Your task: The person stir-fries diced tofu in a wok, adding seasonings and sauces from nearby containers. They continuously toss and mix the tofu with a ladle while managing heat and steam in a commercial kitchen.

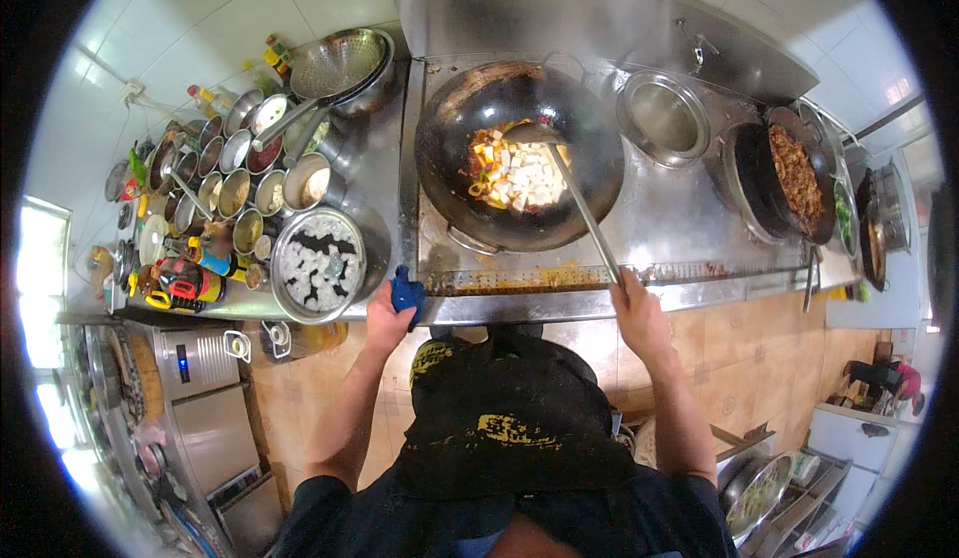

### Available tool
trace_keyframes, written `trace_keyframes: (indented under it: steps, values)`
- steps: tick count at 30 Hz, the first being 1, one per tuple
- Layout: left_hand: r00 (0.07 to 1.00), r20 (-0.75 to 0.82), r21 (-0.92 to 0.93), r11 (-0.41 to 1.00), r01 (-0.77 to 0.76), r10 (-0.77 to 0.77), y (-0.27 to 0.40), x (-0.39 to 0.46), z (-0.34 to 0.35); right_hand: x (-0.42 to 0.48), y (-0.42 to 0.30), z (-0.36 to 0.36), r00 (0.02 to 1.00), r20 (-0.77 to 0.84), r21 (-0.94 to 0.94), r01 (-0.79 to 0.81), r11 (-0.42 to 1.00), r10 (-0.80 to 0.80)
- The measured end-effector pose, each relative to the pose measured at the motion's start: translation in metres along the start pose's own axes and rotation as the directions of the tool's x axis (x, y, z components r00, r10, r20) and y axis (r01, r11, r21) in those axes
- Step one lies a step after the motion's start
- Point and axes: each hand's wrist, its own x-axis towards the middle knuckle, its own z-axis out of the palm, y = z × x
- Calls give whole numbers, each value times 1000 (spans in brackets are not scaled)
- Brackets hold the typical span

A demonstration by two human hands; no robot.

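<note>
A large dark wok (592,206) stands on the steel range before me, holding white tofu cubes (521,172) with red and orange sauce at their left. My right hand (638,314) grips the handle end of a long metal ladle (584,209); its bowl rests inside the wok at the upper edge of the tofu. At the range's front edge, left of the wok, my left hand (389,317) is closed on a blue cloth (406,297). A steel pot (318,266) with white, foamy-looking contents over something dark stands left of that hand.
Metal bowls of ingredients (234,191), sauce bottles (191,281) and a strainer (337,63) crowd the left counter. Right of the wok are a steel basin (667,120) and a pan of browned food (796,179). Another person (884,378) is at the far right.
</note>
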Motion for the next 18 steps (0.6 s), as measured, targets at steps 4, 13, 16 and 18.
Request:
trace_keyframes:
  steps: [4, 13, 16, 18]
  values:
    - [942, 240, -778, 534, 331, -233, 86, 18, 9, -38, 25, -78, 995, 68, -24, 80, 996, -79]
    - [769, 523, -771, 180, 611, -368, 138, 98, 64, -54, 33, -129, 971, 216, -418, 189, 889, -105]
    - [748, 543, -728, 231, 646, -381, 127, 106, 68, -22, 44, -77, 973, 222, -388, 147, 910, -62]
    - [740, 561, -707, 250, 662, -371, 124, 111, 68, 3, 48, -36, 981, 159, -343, 161, 926, -111]
